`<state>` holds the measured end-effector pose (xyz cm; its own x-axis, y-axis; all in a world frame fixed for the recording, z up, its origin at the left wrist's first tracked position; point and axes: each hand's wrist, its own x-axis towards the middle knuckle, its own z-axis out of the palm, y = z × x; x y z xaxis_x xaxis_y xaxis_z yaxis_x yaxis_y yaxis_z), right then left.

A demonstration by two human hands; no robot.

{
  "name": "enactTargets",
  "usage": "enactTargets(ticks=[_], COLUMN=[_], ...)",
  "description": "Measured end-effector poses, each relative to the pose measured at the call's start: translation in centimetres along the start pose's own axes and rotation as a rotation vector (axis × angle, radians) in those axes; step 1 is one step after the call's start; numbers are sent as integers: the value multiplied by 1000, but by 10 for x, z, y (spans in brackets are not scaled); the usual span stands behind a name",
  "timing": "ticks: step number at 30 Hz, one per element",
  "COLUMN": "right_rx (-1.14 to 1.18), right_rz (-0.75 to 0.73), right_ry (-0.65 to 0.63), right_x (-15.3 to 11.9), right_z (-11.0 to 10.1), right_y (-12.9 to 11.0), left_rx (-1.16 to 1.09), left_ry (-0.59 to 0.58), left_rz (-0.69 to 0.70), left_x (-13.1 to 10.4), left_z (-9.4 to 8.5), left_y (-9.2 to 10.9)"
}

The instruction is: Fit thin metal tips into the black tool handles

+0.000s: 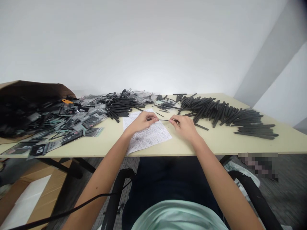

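Landmark: the sheet point(153, 137). Thin dark rod point(163, 120) held across, just above the sheet's right edge. Left hand point(144, 120) over the sheet, fingertips pinched narrow on the rod's left end; right hand point(183, 124) off the sheet's right side, thumb and finger pinched on the other end. Can't tell if the rod is one piece or two, both ends covered.

Risks, as I judge them: uneven pull or a bend between the two pinches could snap the rod or pop it loose, since each grip looks small. If dropped, it likely lands among the thin bits point(165, 104) behind the sheet, similar dark slivers, easy to mix up. Right hand sits close to a loose stick point(201, 126) right of the sheet; a sideways sweep could knock it, or disturb the stick pile point(203, 107) farther back right. Sheet's near-left corner reaches the table point(216, 147) front edge, so the left forearm point(115, 156) dragging back could pull it off. Packets point(93, 118) left of the sheet overlap loosely; a bump from the left elbow might slide some down
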<state>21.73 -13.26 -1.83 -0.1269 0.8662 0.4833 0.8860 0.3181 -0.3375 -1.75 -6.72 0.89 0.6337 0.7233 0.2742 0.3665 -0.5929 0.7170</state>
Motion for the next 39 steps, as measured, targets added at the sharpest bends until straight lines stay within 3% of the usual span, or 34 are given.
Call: enactTargets(ticks=[14, 21, 26, 32, 39], right_rx=[57, -151, -303, -358, -396], right_rz=[77, 318, 352, 313, 339], right_ry=[102, 11, -72, -170, -174], right_x=[1, 10, 32, 61, 62], right_z=[4, 8, 19, 39, 50], right_y=[9, 11, 3, -1, 3], left_rx=[28, 401, 602, 592, 561], left_ry=[165, 494, 450, 485, 505], left_rz=[-109, -283, -338, -403, -383], left_x=[6, 7, 8, 10, 13], left_z=[-2, -2, 2, 0, 1], left_y=[-11, -24, -28, -36, -38])
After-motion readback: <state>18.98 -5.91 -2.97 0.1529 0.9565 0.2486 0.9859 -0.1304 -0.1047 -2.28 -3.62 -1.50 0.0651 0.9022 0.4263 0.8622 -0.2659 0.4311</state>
